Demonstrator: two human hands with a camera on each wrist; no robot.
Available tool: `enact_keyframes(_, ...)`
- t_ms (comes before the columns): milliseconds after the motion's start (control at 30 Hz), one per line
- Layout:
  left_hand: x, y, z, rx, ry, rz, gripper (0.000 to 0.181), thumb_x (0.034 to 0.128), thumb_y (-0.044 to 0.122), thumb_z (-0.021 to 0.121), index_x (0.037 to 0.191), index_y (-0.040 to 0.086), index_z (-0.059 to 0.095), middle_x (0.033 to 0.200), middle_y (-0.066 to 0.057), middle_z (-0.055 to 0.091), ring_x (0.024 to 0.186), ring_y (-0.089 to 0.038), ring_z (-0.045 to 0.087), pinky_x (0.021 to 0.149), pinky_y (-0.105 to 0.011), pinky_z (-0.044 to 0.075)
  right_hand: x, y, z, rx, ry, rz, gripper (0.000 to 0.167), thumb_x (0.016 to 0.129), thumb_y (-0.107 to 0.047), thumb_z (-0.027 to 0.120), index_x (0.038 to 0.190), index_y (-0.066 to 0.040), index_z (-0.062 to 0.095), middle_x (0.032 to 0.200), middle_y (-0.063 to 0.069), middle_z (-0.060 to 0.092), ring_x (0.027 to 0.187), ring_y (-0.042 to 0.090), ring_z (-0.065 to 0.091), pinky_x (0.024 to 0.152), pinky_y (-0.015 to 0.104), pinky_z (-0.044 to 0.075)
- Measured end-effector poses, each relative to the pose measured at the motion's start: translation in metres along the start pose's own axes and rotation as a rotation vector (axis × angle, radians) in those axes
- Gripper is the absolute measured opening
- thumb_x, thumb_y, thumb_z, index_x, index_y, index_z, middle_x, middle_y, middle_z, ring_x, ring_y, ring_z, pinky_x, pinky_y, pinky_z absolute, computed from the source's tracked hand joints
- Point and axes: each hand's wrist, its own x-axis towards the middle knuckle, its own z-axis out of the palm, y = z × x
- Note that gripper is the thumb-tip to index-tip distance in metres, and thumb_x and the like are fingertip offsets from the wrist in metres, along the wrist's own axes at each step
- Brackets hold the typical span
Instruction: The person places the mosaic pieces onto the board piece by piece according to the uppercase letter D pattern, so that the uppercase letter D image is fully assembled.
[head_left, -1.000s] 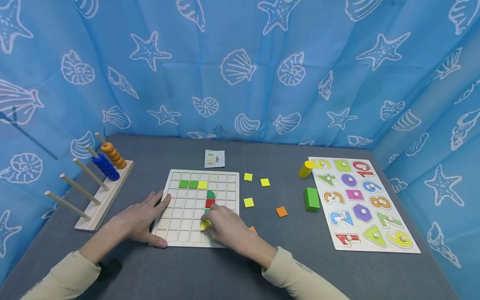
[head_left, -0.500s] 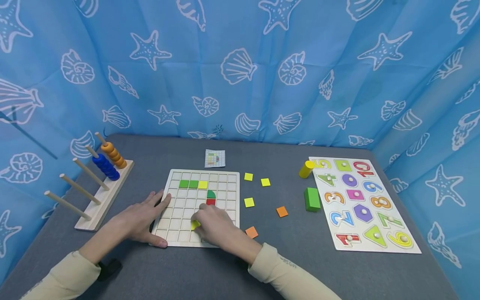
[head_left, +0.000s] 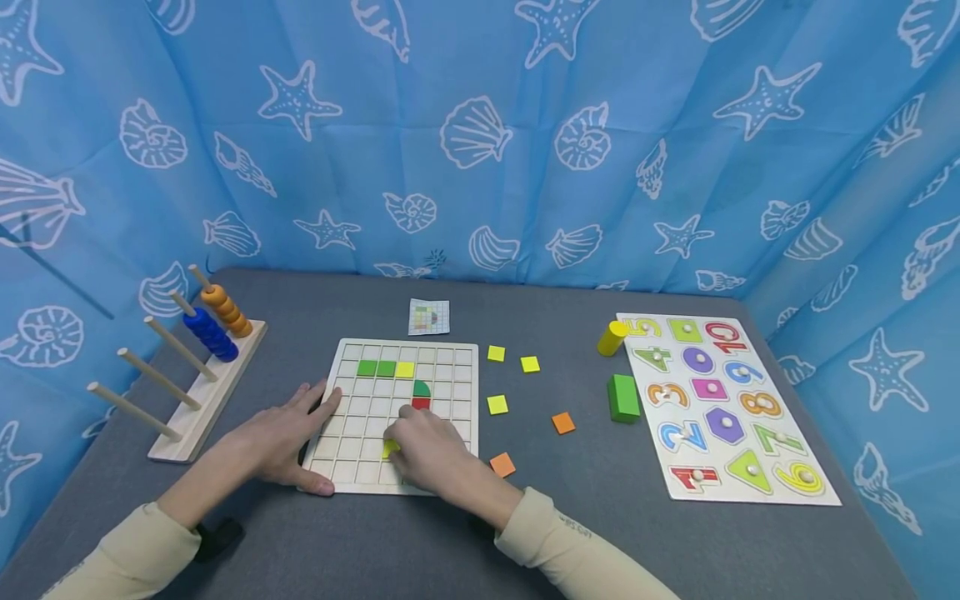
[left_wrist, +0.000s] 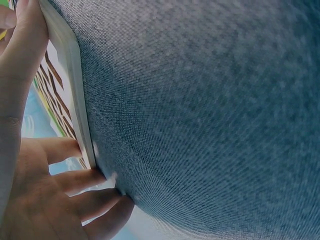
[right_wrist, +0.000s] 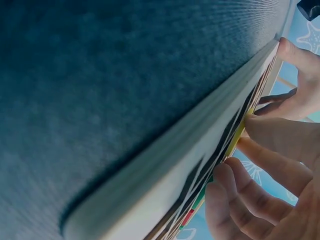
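Observation:
A pale wooden grid board (head_left: 356, 427) lies in front of me in the head view. My left hand (head_left: 283, 440) rests spread along its left side, with the thumb by the near corner. In the left wrist view, fingertips touch the edge of the board (left_wrist: 75, 95). Over the lower middle cells, my right hand (head_left: 429, 450) pinches a yellow square tile (head_left: 390, 448) between thumb and index finger. The right wrist view shows that tile (right_wrist: 234, 140) at the board's surface. Two green squares (head_left: 377, 368), a yellow square (head_left: 405, 370), a green quarter-round (head_left: 422, 388) and a red tile (head_left: 421, 403) sit in cells.
Loose yellow tiles (head_left: 497, 405) and orange tiles (head_left: 563, 423) lie right of the board. A pattern card (head_left: 429, 317) is behind it. At left stands a peg bead stacker (head_left: 213, 392). A green block (head_left: 623, 398), yellow cylinder (head_left: 612, 338) and number puzzle (head_left: 720, 454) are at right.
My right hand has moved one cell left with the yellow tile, then stayed nearly in place. An orange tile beside the wrist has come into fuller view. The left hand has not moved.

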Motion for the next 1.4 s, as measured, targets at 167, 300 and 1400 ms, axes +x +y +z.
enact_keyframes(167,0.000,0.000,-0.001,-0.002,-0.003,0.005,0.139,0.0597,0.082,0.079,0.159,-0.002,0.029,0.162,-0.037,0.024,0.146,-0.061,0.029,0.101,-0.073,0.043,0.000,0.000,0.002,0.003,0.020,0.000,0.012,0.089,-0.003,0.072,0.089,-0.011,0.080,0.078,0.000,0.064,0.063,0.007,0.042,0.049,0.016,0.033)
enact_keyframes(300,0.000,0.000,-0.002,-0.002,-0.019,-0.001,0.140,0.0598,0.082,0.078,0.159,-0.001,0.027,0.163,-0.037,0.023,0.147,-0.061,0.028,0.102,-0.073,0.042,0.000,-0.001,0.002,0.007,0.026,-0.001,0.011,0.090,-0.004,0.073,0.089,-0.011,0.080,0.079,0.001,0.064,0.062,0.007,0.043,0.048,0.016,0.033)
enact_keyframes(1400,0.002,0.000,-0.003,-0.004,-0.035,0.000,0.140,0.0596,0.082,0.079,0.160,-0.001,0.027,0.163,-0.037,0.022,0.147,-0.061,0.028,0.101,-0.074,0.042,-0.038,0.025,-0.015,0.003,0.035,0.078,0.010,0.089,-0.012,0.078,0.097,-0.016,0.082,0.083,0.001,0.065,0.063,0.009,0.046,0.046,0.020,0.033)
